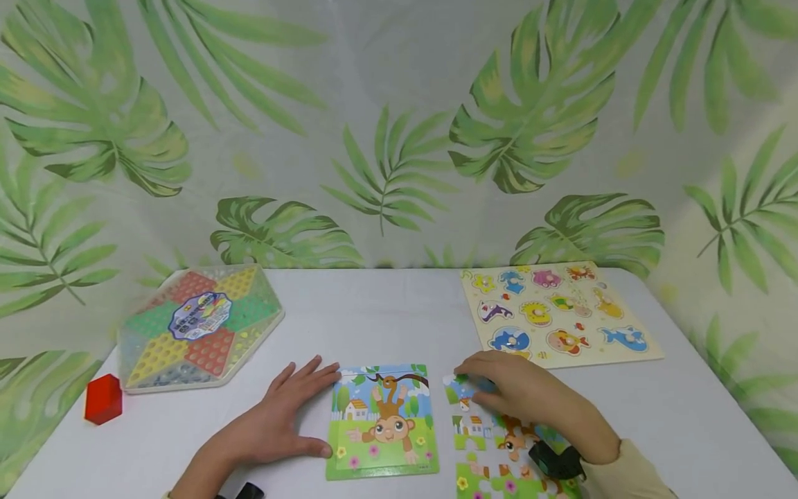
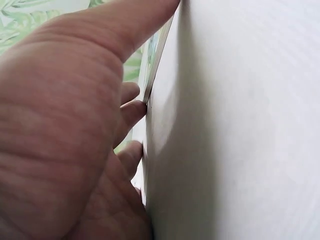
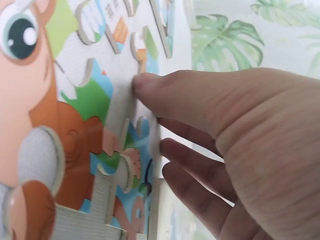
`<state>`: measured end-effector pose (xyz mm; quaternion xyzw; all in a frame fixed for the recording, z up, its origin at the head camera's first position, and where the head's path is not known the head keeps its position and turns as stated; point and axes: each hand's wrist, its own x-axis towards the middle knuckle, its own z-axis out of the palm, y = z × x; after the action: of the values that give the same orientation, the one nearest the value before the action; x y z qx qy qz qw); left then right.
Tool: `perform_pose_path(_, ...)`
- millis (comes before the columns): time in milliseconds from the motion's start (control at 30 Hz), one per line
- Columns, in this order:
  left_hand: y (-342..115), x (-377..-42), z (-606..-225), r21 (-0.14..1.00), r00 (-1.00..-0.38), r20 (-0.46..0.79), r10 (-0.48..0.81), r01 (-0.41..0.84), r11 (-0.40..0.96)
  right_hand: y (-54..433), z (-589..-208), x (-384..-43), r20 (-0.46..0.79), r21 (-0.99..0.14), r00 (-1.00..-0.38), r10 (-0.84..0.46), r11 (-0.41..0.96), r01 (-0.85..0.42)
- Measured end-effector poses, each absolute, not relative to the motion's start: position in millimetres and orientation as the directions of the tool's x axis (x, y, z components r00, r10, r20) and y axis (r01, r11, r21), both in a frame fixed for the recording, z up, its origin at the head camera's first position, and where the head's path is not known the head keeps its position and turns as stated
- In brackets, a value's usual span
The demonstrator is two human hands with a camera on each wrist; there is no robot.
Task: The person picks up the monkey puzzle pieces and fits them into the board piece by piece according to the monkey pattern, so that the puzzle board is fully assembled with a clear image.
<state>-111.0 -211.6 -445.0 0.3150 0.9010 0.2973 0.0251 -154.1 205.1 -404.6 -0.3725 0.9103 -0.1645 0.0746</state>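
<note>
With the left hand [image 1: 274, 424] spread wide, its fingers and thumb set against the left side of the monkey picture board [image 1: 385, 426] at the lower middle of the frame, light, even pressure there should stop it sliding. The right hand [image 1: 528, 388] is over the jigsaw pieces [image 1: 513, 443] at the lower right, thumb and fingers apart, no piece plainly between them; best to take one by opposite edges and lift straight, so its neighbours aren't nudged.
</note>
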Motion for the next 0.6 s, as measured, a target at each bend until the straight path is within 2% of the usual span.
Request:
perform_pose_path(367, -204.1, -110.4, -451.4, 0.459, -0.768, 0.194, 0.61, 0.621, 0.636, 205.9, -410.5, -156.9, 0.01, -0.336, -0.74, -0.672, 0.695, -0.636)
perform_pose_path(600, -201.6, -108.6, -449.7, 0.445, -0.787, 0.152, 0.598, 0.595, 0.669, 205.7, -411.9, -157.0, 0.026, -0.332, -0.742, -0.669, 0.695, -0.638)
